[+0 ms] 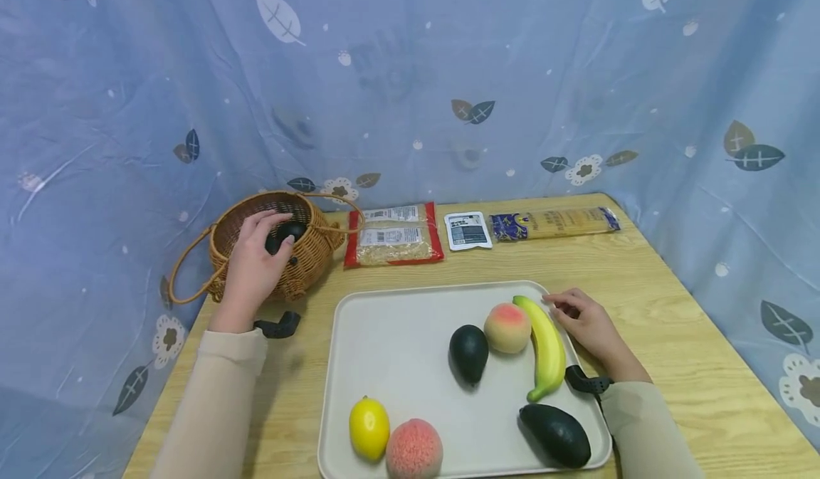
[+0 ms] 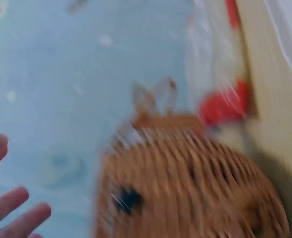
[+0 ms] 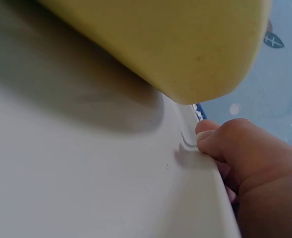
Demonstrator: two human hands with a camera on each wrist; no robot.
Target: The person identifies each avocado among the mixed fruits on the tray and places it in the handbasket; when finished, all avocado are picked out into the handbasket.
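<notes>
My left hand (image 1: pixel 253 255) is over the mouth of a wicker basket (image 1: pixel 307 258), fingers and thumb spread above a dark avocado (image 1: pixel 291 231) inside it. In the blurred left wrist view, the fingers (image 2: pixel 19 213) stand apart beside the wicker, with no fruit visible between them. At the white tray's far right corner, my right hand (image 1: pixel 589 326) holds the rim. The right wrist view has the thumb (image 3: pixel 210 141) on the tray (image 3: pixel 111 183) rim and fingers outside it. Beside that hand lies a banana (image 1: pixel 547 347), next to a peach (image 1: pixel 508 328) and an avocado (image 1: pixel 469 354).
Nearer on the tray are a lemon (image 1: pixel 369 428), a pink peach (image 1: pixel 414 449) and another avocado (image 1: pixel 556 435). Behind it lie a red-edged packet (image 1: pixel 393 235), a small white packet (image 1: pixel 468 230) and a pasta pack (image 1: pixel 554 223). A blue curtain (image 1: pixel 410 73) hangs behind the table.
</notes>
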